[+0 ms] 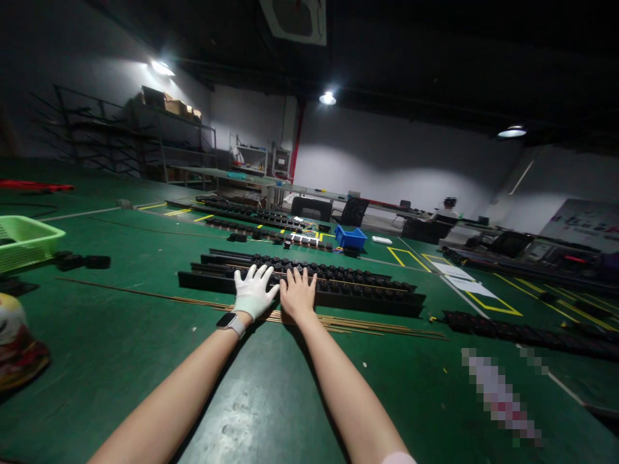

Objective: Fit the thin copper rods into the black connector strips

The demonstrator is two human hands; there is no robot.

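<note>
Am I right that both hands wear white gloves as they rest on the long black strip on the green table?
Not quite. In the head view only the left hand wears a white glove; the right hand is bare. Both do rest on the long black strip on the green table.

At the centre of the frame both arms stretch out over a green table (271, 386), the left hand (252, 291) in a white glove with a watch (231, 322) at the wrist, the bare right hand (297, 293) just beside it. Both hands lie flat, fingers spread, on a long black strip (367, 298) set with rows of round black parts, and thin brass-coloured rods (367, 327) run along the strip's near edge. A light green basket (24, 241) sits at the left edge, a blue bin (351, 238) lies beyond the strip right of centre, and a seated person (449, 209) shows far off in the upper right.
</note>
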